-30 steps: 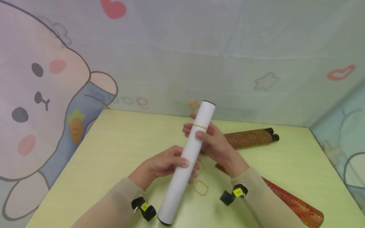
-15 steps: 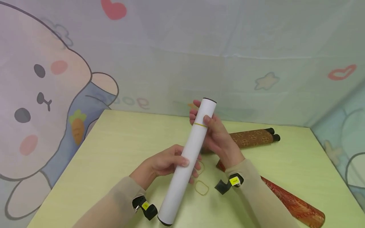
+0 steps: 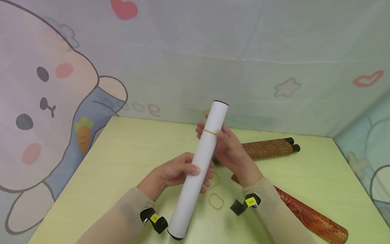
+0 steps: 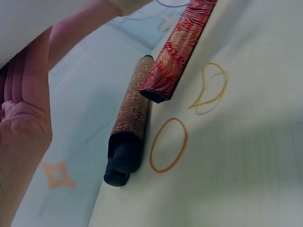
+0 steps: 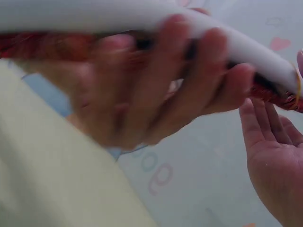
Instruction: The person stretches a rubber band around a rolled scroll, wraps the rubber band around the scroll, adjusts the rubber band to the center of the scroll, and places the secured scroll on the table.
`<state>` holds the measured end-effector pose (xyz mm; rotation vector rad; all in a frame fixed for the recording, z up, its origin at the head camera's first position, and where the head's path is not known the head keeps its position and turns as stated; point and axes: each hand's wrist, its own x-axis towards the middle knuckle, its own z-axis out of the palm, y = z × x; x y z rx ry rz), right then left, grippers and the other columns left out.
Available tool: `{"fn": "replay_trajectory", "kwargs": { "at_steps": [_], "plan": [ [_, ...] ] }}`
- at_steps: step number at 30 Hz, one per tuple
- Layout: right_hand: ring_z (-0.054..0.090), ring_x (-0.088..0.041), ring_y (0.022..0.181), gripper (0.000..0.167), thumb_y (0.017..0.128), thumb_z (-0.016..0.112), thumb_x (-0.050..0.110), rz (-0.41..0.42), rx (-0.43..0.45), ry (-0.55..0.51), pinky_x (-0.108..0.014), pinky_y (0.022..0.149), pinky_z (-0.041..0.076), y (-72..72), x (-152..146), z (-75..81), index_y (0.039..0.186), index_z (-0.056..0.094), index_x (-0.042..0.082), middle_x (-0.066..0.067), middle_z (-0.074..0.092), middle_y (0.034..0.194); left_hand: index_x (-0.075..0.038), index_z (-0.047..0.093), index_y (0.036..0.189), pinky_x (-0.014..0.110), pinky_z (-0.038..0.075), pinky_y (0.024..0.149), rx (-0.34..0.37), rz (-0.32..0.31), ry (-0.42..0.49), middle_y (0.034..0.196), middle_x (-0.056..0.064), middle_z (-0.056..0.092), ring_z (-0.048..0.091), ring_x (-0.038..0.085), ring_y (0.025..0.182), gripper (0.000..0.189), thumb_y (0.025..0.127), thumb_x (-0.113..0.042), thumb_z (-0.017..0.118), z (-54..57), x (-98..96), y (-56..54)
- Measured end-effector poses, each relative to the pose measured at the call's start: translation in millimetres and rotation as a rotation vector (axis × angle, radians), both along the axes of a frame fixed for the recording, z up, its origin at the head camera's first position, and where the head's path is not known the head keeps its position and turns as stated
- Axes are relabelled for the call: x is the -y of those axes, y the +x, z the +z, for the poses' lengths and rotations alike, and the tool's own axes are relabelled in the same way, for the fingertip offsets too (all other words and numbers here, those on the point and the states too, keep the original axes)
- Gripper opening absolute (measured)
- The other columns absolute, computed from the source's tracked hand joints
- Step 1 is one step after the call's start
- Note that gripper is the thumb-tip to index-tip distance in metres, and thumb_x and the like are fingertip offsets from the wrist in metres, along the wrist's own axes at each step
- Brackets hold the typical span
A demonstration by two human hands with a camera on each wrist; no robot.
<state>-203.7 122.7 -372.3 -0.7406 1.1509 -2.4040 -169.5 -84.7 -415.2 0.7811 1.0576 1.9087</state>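
Rolled white scroll tilted above the bench.
The left hand has its fingers round the middle, the right hand round the upper part (by the yellow rubber band). Bench stretches leftward to its edge; brown scroll and red scroll lie rightward.

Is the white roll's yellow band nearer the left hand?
No: in the head view, the yellow band on the white roll sits by the right hand, not the left hand.
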Motion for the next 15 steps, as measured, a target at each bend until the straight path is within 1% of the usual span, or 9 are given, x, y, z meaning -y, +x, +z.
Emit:
{"fn": "replay_trajectory", "kwargs": {
  "at_steps": [2,3,6,8,11,13,15],
  "plan": [
    [0.066,-0.018,0.127,0.082,0.086,0.091,0.042,-0.047,0.013,-0.074,-0.033,0.115,0.048,-6.0,1,6.3,0.15,0.05,0.013,-0.006,0.069,0.133,-0.011,0.069,0.124,0.046,0.063,0.087,0.006,-0.01,-0.01,0.109,0.005,0.078,0.077,0.021,0.097,0.03,0.094,-0.015,0.07,-0.1,-0.8,0.8],
    [0.066,-0.019,0.127,0.081,0.086,0.091,0.04,-0.057,0.018,-0.108,-0.033,0.115,0.048,-8.7,3,8.9,0.15,0.05,0.011,-0.007,0.068,0.133,-0.012,0.069,0.124,0.046,0.063,0.088,0.009,-0.015,-0.012,0.11,0.005,0.078,0.077,0.021,0.098,0.03,0.094,-0.015,0.071,-0.1,-1.0,1.2],
    [0.069,-0.018,0.121,0.082,0.084,0.093,0.035,-0.049,0.042,-0.147,-0.031,0.111,0.051,-11.9,8,12.8,0.149,0.051,0.009,-0.008,0.069,0.13,-0.012,0.07,0.123,0.046,0.063,0.087,0.0,-0.011,-0.006,0.11,0.004,0.078,0.077,0.021,0.098,0.028,0.095,-0.015,0.071,-0.4,-0.8,1.3],
    [0.071,-0.017,0.116,0.083,0.082,0.095,0.032,-0.026,0.05,-0.14,-0.03,0.109,0.052,-9.9,11,11.2,0.148,0.052,0.009,-0.007,0.07,0.126,-0.012,0.07,0.122,0.046,0.063,0.087,-0.01,0.001,-0.001,0.109,0.004,0.078,0.077,0.022,0.098,0.028,0.095,-0.016,0.072,0.3,-0.2,0.6],
    [0.071,-0.015,0.114,0.086,0.078,0.097,0.035,-0.025,0.044,-0.097,-0.029,0.107,0.053,-3.6,14,6.6,0.146,0.052,0.009,-0.004,0.073,0.121,-0.012,0.071,0.121,0.047,0.063,0.087,-0.024,0.001,-0.004,0.109,0.005,0.078,0.077,0.023,0.099,0.028,0.094,-0.019,0.076,1.7,0.5,-0.5],
    [0.07,-0.016,0.115,0.088,0.078,0.097,0.039,-0.034,0.032,-0.062,-0.03,0.107,0.052,0.3,14,3.3,0.147,0.052,0.009,-0.003,0.073,0.121,-0.012,0.071,0.121,0.047,0.063,0.087,-0.029,-0.006,-0.011,0.109,0.005,0.077,0.077,0.023,0.099,0.03,0.094,-0.021,0.079,2.4,1.1,-0.5],
    [0.069,-0.016,0.12,0.089,0.08,0.096,0.042,-0.031,0.011,-0.002,-0.032,0.111,0.051,4.1,12,-0.1,0.15,0.05,0.01,-0.002,0.073,0.123,-0.012,0.071,0.121,0.047,0.063,0.088,-0.034,-0.01,-0.016,0.109,0.005,0.077,0.077,0.023,0.099,0.03,0.094,-0.022,0.079,2.6,1.9,-0.1]
  ]
}}
